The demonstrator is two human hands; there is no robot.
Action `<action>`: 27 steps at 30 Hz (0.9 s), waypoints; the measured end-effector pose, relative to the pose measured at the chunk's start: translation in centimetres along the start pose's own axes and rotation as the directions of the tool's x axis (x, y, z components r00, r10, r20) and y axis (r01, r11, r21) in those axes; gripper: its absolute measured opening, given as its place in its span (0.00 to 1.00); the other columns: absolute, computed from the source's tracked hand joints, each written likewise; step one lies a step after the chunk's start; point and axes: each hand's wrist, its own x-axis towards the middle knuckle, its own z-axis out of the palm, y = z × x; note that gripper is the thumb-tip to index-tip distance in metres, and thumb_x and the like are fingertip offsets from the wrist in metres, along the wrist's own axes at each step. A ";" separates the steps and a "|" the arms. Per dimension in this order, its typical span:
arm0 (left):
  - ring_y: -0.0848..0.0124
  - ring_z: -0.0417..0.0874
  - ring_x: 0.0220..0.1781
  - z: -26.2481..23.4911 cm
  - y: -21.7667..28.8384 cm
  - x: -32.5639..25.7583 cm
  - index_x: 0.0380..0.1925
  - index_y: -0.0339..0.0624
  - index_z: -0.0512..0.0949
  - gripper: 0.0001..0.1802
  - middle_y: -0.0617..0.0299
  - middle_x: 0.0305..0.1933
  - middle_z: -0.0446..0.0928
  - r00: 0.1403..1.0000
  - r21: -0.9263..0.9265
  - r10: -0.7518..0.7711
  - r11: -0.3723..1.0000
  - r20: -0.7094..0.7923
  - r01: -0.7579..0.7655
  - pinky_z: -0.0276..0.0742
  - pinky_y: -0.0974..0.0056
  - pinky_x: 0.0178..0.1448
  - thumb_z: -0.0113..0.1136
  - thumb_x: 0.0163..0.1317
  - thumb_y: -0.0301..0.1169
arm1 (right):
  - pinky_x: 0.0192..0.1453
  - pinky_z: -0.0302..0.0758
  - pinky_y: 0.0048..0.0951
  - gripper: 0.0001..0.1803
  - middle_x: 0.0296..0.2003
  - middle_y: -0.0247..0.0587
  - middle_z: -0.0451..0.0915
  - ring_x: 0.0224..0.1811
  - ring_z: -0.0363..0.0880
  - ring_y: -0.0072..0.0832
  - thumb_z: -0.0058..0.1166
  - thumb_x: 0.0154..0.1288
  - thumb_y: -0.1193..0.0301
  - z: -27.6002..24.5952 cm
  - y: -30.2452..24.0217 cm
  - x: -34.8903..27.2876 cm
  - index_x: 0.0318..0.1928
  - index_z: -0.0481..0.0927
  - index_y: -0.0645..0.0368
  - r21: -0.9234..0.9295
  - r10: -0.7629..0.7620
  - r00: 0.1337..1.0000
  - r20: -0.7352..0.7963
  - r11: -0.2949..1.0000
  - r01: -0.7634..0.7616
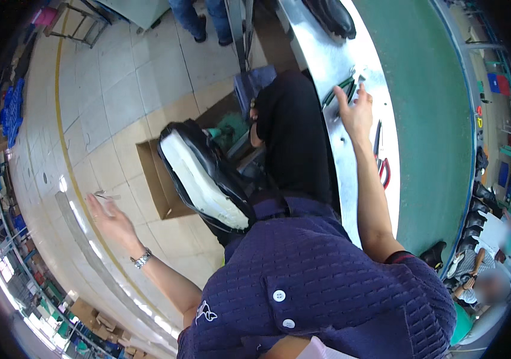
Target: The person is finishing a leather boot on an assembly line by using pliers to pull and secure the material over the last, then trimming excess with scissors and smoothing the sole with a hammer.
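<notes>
My left hand, with a metal watch on its wrist, stretches out over the floor on the left, fingers extended. A small translucent scrap shows by its fingertips; whether it is touched is unclear. My right hand is over the metal bench, thumb and fingers apart, holding nothing visible. Just beyond its fingers are a green-handled tool and a small white piece. On my lap lies a black shoe, its white underside up, with neither hand on it.
Red-handled scissors lie on the metal bench beside my right forearm. Another black shoe sits at the bench's far end. An open cardboard box stands below my lap. A green surface runs along the right. Someone's jeans-clad legs are ahead.
</notes>
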 end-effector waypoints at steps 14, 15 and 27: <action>0.50 0.68 0.66 5.2 22.7 -3.8 0.57 0.36 0.74 0.28 0.46 0.59 0.73 0.507 -0.654 0.815 0.550 0.281 -0.520 0.57 0.48 0.72 0.59 0.62 0.44 | 0.46 0.76 0.35 0.20 0.36 0.46 0.80 0.39 0.80 0.34 0.52 0.57 0.71 -4.1 3.0 4.6 0.49 0.75 0.68 0.410 0.287 0.793 0.538 0.732 -0.543; 0.50 0.70 0.63 6.4 23.2 -2.2 0.56 0.36 0.75 0.28 0.46 0.57 0.74 0.476 -0.678 0.813 0.559 0.336 -0.477 0.60 0.48 0.71 0.60 0.61 0.43 | 0.45 0.75 0.33 0.16 0.34 0.42 0.80 0.38 0.79 0.28 0.52 0.58 0.72 -4.8 3.7 4.0 0.47 0.77 0.64 0.564 0.245 0.728 0.640 0.494 -0.662; 0.47 0.82 0.33 12.2 25.4 3.4 0.31 0.39 0.76 0.18 0.48 0.31 0.81 0.584 -0.614 0.714 0.671 0.386 -0.415 0.76 0.51 0.36 0.47 0.72 0.41 | 0.54 0.72 0.24 0.38 0.45 0.40 0.83 0.44 0.79 0.22 0.51 0.69 0.76 -11.3 -9.8 -0.3 0.75 0.49 0.59 0.488 -0.249 0.522 0.816 0.781 -0.390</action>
